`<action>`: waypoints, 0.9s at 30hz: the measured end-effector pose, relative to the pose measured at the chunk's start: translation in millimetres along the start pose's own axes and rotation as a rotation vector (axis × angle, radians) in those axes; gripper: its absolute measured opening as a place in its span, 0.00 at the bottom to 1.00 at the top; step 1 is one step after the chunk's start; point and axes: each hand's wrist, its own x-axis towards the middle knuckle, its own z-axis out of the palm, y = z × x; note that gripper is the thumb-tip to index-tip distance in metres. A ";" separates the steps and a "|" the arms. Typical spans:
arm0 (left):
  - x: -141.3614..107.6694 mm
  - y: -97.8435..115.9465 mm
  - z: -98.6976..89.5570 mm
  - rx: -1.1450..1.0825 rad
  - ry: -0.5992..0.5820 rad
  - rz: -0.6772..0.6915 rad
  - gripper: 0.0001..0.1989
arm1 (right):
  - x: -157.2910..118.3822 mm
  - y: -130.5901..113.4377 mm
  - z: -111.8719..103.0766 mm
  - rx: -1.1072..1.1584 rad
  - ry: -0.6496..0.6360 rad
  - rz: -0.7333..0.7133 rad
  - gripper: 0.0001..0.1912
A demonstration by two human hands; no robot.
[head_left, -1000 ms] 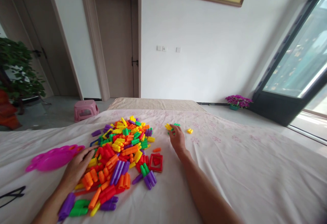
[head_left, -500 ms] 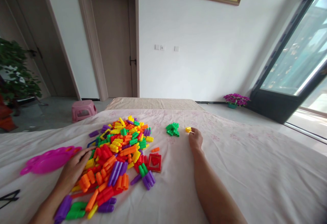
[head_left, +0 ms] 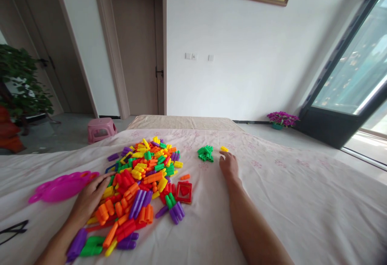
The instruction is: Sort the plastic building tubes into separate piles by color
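One yellow piece [head_left: 224, 149] lies on the cloth [head_left: 205, 232], beyond and to the right of the red square frame [head_left: 184, 192]; its long axis runs mostly sideways, the right end slightly nearer the person. The right hand [head_left: 229, 165], also right of and beyond the frame, is half open, fingers bent and reaching toward that piece; nothing shows in its grip, and whether a fingertip touches the piece cannot be told.

Left of the frame, the left hand [head_left: 93, 193] rests with extended fingers over the edge of one large pile of blocks [head_left: 145, 176]; whether it has hold of any cannot be told. The pile overlaps too much to count.

Just beyond the frame is one orange piece [head_left: 185, 177], long axis sideways; farther beyond, one green cluster [head_left: 205, 153]. On its near side, one purple-and-green piece [head_left: 174, 208] points its green end away and left. Far left of it lies one magenta tray [head_left: 60, 188].
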 end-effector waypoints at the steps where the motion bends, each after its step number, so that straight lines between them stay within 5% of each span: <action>1: 0.0 0.0 -0.1 -0.001 0.001 0.005 0.26 | -1.1 -6.5 0.9 0.059 0.044 -0.041 0.20; 4: -0.5 1.0 -0.4 -0.007 0.007 0.016 0.25 | -10.4 -39.1 5.8 0.255 0.033 -0.233 0.16; 7: -2.0 4.1 -0.6 0.002 0.025 0.036 0.24 | -27.9 -79.0 13.9 0.376 -0.167 -0.427 0.13; 11: -4.3 9.9 -0.8 0.012 0.046 0.056 0.23 | -48.4 -115.4 24.5 0.339 -0.405 -0.561 0.14; 15: -5.2 13.9 -0.3 0.014 0.043 0.035 0.24 | -52.9 -129.7 30.4 0.220 -0.487 -0.633 0.14; 21: -5.8 12.9 0.3 -0.055 0.037 0.010 0.23 | -55.7 -136.0 38.1 0.125 -0.451 -0.538 0.10; 27: 2.4 4.8 -2.8 -0.113 0.029 -0.073 0.24 | -50.4 -124.4 39.1 0.324 -0.292 -0.375 0.06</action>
